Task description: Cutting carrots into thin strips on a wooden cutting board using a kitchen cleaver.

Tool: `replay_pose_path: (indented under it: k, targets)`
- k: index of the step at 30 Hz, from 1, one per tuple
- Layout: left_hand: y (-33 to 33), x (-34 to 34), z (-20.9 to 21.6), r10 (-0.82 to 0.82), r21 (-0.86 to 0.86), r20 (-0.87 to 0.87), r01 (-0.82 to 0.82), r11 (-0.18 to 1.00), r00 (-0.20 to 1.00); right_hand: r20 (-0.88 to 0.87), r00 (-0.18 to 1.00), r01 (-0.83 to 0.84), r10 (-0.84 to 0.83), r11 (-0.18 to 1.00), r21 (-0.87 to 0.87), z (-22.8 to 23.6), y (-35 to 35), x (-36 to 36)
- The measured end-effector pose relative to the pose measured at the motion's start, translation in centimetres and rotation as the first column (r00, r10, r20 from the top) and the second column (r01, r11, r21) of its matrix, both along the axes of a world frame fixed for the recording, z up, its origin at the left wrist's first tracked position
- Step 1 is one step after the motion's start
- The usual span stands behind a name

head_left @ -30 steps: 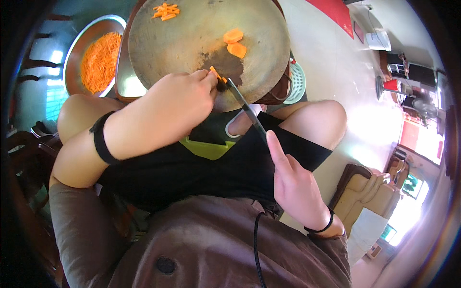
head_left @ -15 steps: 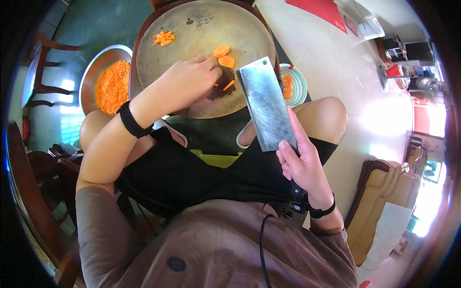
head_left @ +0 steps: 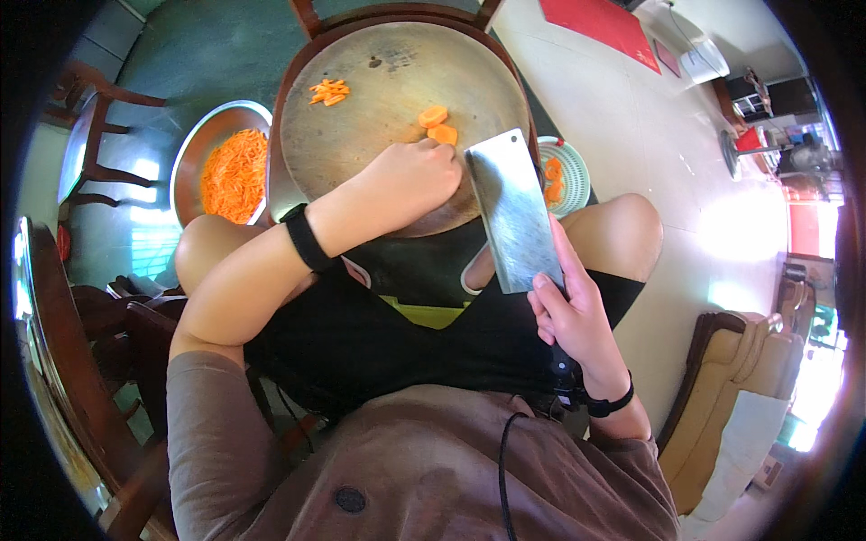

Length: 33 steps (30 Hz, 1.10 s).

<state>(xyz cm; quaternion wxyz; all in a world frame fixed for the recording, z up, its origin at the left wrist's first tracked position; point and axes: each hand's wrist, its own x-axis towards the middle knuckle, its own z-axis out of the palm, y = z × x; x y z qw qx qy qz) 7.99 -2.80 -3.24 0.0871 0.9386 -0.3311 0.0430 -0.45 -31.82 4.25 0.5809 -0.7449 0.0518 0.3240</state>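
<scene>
My right hand (head_left: 573,311) is wrapped round the handle of a cleaver (head_left: 514,212). The broad steel blade is raised beside the right edge of a round wooden chopping board (head_left: 361,153). Over the board's near right part, my left hand (head_left: 419,180) is closed with its fingers curled downward, and whatever is in or under them is hidden. Just beyond its knuckles lie two carrot slices (head_left: 442,133), side by side. A small pile of carrot sticks (head_left: 329,92) rests at the board's far left.
Left of the board stands a metal bowl (head_left: 187,153) heaped with shredded carrot (head_left: 234,178). At the right, a pale green plastic basket (head_left: 582,173) holds carrot pieces (head_left: 553,183). A wooden chair (head_left: 90,149) stands far left, a beige sofa (head_left: 722,379) at the right.
My left hand has moved right and nearer, covering the thin carrot pieces seen there before. The whole view has shifted slightly. My right hand still holds the cleaver raised.
</scene>
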Motion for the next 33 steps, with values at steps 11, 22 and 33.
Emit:
replay_pose_path:
  k: [11,22,33]
  targets:
    - [13.6,5.1,3.9,0.383,-0.088,-0.008,-0.382,0.92,0.924,-0.006,1.0,0.025,-0.025,0.999,0.028,-0.4,-0.1,0.3]
    - [15.0,6.5,2.3,0.296,-0.245,0.008,-0.285,0.927,0.955,-0.012,1.0,0.015,-0.015,0.999,0.044,-1.2,-0.6,1.2]
    - [2.3,4.9,-0.4,0.021,-0.037,0.182,-0.014,0.999,0.983,-0.041,0.999,0.009,-0.007,0.998,0.06,-1.1,-0.1,1.6]
